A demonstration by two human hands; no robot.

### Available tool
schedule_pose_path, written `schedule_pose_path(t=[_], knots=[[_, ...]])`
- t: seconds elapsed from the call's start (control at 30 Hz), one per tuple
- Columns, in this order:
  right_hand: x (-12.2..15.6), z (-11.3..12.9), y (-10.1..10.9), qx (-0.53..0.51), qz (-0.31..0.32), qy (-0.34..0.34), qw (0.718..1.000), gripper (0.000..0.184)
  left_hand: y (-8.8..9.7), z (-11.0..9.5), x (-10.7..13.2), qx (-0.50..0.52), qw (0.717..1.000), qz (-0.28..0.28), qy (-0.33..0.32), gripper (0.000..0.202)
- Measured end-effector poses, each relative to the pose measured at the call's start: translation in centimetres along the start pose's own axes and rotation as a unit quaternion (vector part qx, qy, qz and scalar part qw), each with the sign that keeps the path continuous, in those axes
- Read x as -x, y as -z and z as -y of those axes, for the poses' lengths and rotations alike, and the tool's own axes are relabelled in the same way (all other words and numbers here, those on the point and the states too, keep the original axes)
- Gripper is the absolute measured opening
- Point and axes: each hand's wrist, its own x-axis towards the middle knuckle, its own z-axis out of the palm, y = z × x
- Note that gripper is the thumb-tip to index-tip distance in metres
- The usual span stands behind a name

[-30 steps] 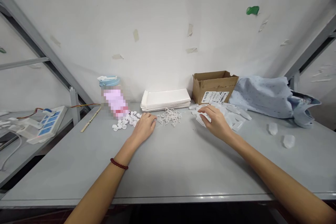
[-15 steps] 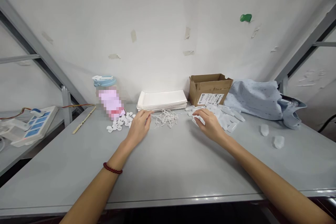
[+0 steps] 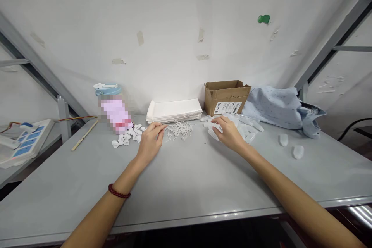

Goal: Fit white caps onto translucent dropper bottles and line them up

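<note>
My left hand, eleven o'clock, nearly pinched, contents unclear; tangled strings may snag. Right hand, one o'clock, loosely parted, seemingly empty; bumping may scatter plastic pieces.

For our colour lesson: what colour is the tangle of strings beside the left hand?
White; the strings show best in the head view.

Grey table — stick | white discs | strings | white stack | translucent pieces | cardboard box | blue cloth
</note>
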Motion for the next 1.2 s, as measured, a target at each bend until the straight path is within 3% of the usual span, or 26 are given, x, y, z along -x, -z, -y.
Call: schedule_pose_path(t=[0.37, 0.5, 0.63, 0.73, 0.9, 1.07, 1.2], knots=[[0.7, 1.5, -0.3, 0.048, 0.111, 0.027, 0.992, 0.02, -0.7, -1.0, 0.4, 0.026, 0.999, 0.014, -0.026, 0.019], [0.7, 2.5, -0.1, 0.02, 0.093, 0.037, 0.995, 0.035, -0.6, -1.5, 0.5, 0.042, 0.998, 0.015, -0.033, 0.017], [0.7, 3.7, 0.4, -0.13, 0.009, 0.033, 0.991, 0.034, -0.7, -2.3, 0.6, 0.071, 0.997, 0.008, -0.022, 0.016], [0.9, 4.8, 0.6, -0.29, -0.017, -0.024, 0.957, 0.026, -1.0, -3.1, 0.8, 0.121, 0.993, 0.013, -0.007, 0.014], [1.3, 6.6, 0.7, -0.507, 0.063, -0.163, 0.844, 0.023, -1.5, -4.0, 1.3, 0.201, 0.979, 0.022, 0.023, 0.01], [1.4, 7.5, 0.8, -0.607, 0.096, -0.218, 0.758, 0.026, -1.5, -4.6, 1.4, 0.258, 0.964, 0.028, 0.064, 0.01], [1.5, 7.4, 0.8, -0.635, 0.119, -0.24, 0.724, 0.026, -1.3, -5.1, 1.2, 0.316, 0.939, 0.041, 0.129, 0.015]])
